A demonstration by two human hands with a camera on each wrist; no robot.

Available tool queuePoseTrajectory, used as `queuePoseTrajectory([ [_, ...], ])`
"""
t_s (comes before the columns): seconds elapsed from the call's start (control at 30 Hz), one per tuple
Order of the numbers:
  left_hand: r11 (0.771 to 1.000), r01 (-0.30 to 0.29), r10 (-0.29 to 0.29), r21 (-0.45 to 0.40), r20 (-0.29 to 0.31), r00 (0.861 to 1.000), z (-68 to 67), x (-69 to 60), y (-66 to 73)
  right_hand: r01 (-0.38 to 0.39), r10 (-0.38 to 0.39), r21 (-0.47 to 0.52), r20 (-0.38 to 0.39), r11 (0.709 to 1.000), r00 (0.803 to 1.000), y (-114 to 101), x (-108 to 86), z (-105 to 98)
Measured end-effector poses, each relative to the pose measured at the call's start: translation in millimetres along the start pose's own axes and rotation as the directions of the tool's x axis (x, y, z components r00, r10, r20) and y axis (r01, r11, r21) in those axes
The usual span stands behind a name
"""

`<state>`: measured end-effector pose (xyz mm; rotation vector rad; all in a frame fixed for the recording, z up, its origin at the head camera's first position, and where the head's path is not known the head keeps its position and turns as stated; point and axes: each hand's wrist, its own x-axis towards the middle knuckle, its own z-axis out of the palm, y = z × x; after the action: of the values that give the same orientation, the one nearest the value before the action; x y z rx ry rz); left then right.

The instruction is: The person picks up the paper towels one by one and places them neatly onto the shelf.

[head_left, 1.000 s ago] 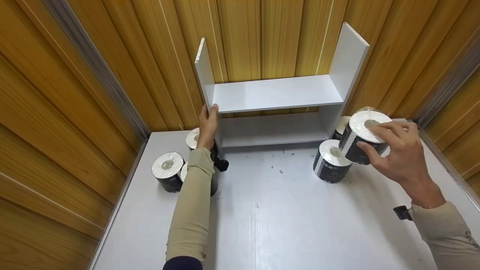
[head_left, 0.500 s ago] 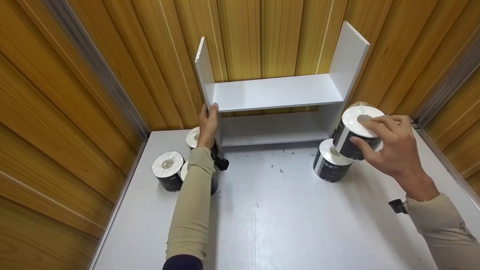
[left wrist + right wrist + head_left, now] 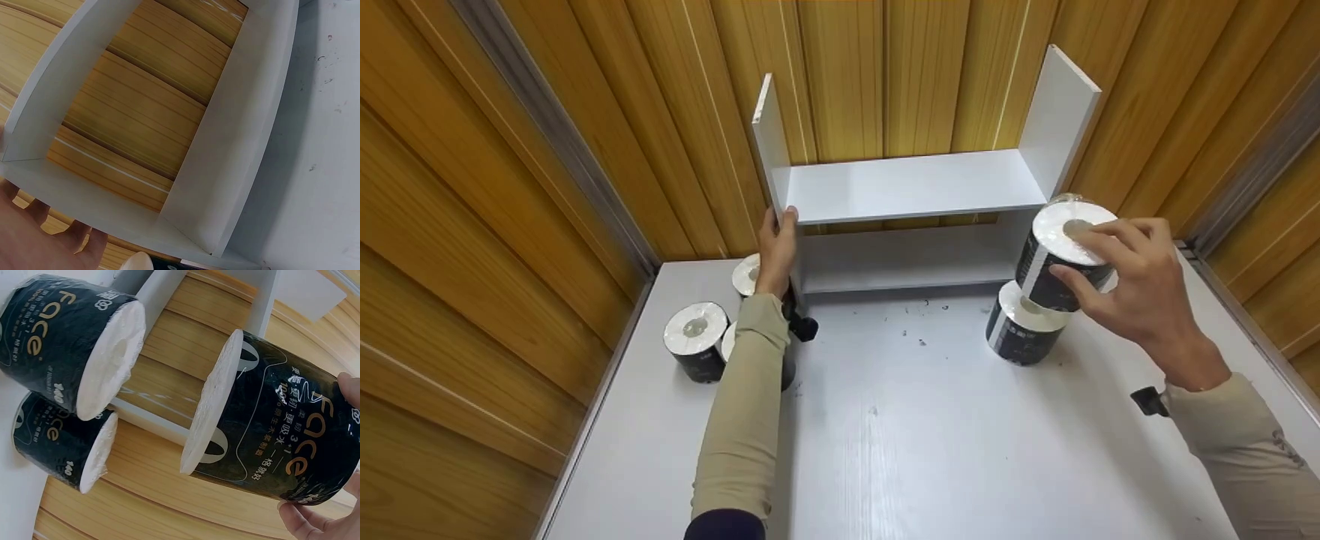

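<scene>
My right hand [image 3: 1151, 289] grips a toilet paper roll [image 3: 1039, 277] in dark wrapping, its thumb on the side and fingers over the white top. The roll is in the air by the right end of a white shelf unit [image 3: 915, 184]. Below it in the head view, a second roll [image 3: 1020, 341] stands on the table, partly covered. In the right wrist view, the held roll [image 3: 270, 422] is apart from two standing rolls, a nearer roll [image 3: 56, 343] and a farther roll [image 3: 56, 439]. My left hand [image 3: 777, 255] holds the shelf's left side panel between thumb and fingers.
Left of the shelf stand several rolls, among them an outer roll [image 3: 701, 367] and a back roll [image 3: 745, 276]; my left forearm partly hides others. Wood-patterned walls [image 3: 840, 82] surround the white table [image 3: 900, 435]. Small dark marks dot its surface before the shelf.
My right hand has carried the held roll left and slightly upward, toward the shelf's right end. The left hand keeps its place on the side panel.
</scene>
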<state>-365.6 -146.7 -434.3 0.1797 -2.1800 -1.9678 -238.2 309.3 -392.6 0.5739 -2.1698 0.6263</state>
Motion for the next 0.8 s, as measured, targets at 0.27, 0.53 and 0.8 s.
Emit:
queuePoseTrajectory([
  [0.27, 1.000, -0.007, 0.007, -0.008, 0.000, 1.000, 0.4, 0.2, 1.6, 0.005, -0.004, 0.022, -0.003, 1.000, 1.000, -3, 9.8, 2],
  [0.53, 1.000, 0.000, 0.000, -0.027, -0.034, 0.999, 1.9, 1.2, -1.4, 0.014, -0.014, 0.013, 0.003, 1.000, 1.000, -5, 15.3, 8],
  [0.8, 0.999, -0.001, -0.002, -0.052, -0.059, 0.998, 7.6, 1.1, -1.5, 0.011, -0.011, 0.022, -0.003, 1.000, 1.000, -7, 21.0, 15],
])
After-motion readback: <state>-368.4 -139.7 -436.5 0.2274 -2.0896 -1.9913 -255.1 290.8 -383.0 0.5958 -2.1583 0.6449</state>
